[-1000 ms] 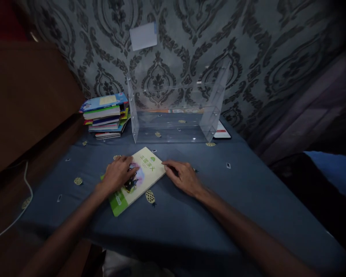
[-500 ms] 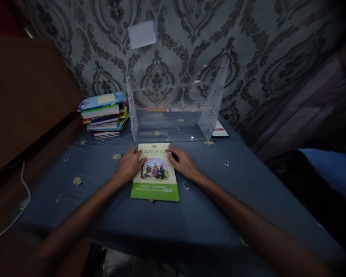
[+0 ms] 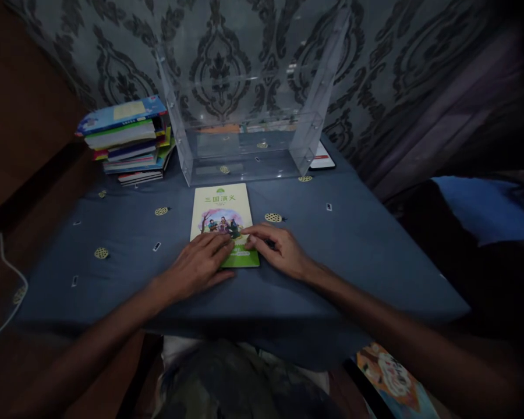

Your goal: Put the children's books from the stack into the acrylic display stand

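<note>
A thin book [image 3: 222, 199] with a cream and green cover lies flat on the table, its painted figures facing up. Across its lower left part rests my left hand [image 3: 197, 262], open, fingers stretched over the cover and thumb near the bottom edge. My right hand [image 3: 284, 250] is at the lower right side of the book. Its index finger and thumb reach onto the cover, slightly apart, and nothing is gripped between them; the other fingers are partly hidden. Both hands cover part of the picture and the green band.
Behind the book stands a clear acrylic stand [image 3: 240, 169]. A stack of books [image 3: 128, 142] is at the back left, and a tablet-like device [image 3: 322, 157] lies behind the stand's right side. The blue tablecloth [image 3: 332, 250] has printed patterns. A white cable [image 3: 11, 267] hangs at left.
Both hands have slid from the upper sides of the book down to its lower part. The view has tilted downward, and the book stays flat on the table.
</note>
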The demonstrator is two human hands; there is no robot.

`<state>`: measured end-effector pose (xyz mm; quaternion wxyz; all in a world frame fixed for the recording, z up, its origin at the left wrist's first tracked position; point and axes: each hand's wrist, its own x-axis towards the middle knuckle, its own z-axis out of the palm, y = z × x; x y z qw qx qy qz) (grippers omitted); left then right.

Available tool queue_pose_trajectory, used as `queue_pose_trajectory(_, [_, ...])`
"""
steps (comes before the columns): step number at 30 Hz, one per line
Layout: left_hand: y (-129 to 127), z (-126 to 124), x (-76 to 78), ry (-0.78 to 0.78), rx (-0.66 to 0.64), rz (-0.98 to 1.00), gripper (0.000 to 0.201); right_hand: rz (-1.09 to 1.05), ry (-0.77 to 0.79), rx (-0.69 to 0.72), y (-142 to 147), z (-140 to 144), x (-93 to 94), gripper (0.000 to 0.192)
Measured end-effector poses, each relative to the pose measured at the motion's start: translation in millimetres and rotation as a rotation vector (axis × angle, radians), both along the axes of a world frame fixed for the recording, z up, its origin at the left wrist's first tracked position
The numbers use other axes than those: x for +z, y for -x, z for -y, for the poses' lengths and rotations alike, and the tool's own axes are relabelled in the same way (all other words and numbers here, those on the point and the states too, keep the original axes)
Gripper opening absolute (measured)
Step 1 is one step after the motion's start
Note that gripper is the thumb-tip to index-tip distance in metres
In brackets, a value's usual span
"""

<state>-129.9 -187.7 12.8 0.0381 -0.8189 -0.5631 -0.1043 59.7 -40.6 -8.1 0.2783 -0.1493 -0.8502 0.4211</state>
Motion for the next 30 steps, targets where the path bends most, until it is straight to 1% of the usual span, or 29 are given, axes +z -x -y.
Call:
queue_pose_trajectory(3, [-1.6, -1.6, -4.7, -0.067, 0.000, -0.049, 0.040, 0.013, 0.146, 0.020, -5.3, 4.4, -0.2, 0.030])
queue_pose_trajectory(5, [-2.4, -3.3, -6.3, -0.121, -0.022, -0.076, 0.036, 0.012, 0.205, 0.020, -4.9, 2.8, -1.0, 0.031])
queue_pose_trajectory(9, [-5.8, -5.6, -2.7, -0.213, -0.080, -0.108, 0.027, -0.037, 0.251, 0.020, -2.5, -0.9, -2.5, 0.030])
queue_pose_trajectory(13, [-9.5, -6.3, 2.7, -0.248, -0.085, -0.128, 0.026, -0.046, 0.255, 0.025, -3.0, -0.5, -3.6, 0.031])
queue_pose_trajectory(16, [-9.4, -5.8, 4.5, -0.216, -0.081, -0.107, 0.025, -0.012, 0.169, 0.026, -4.3, 1.1, -4.3, 0.029])
queue_pose_trajectory(21, [-1.6, -10.9, 3.5, -0.114, -0.054, 0.033, 0.024, -0.004, -0.142, -0.007, -4.2, 4.4, -3.8, 0.024])
queue_pose_trajectory(23, [5.5, -17.6, 0.2, -0.100, -0.004, 0.086, 0.024, 0.025, -0.250, 0.017, -2.4, 4.2, -3.5, 0.024])
queue_pose_trajectory(26, [20.4, -30.9, -7.7, -0.131, 0.092, 0.138, 0.026, 0.103, -0.378, 0.051, 3.3, -0.5, -3.9, 0.026])
queue_pose_trajectory(30, [40.8, -46.8, -19.8, -0.176, 0.202, 0.173, 0.030, 0.204, -0.432, 0.030, 16.8, -14.7, -6.7, 0.036])
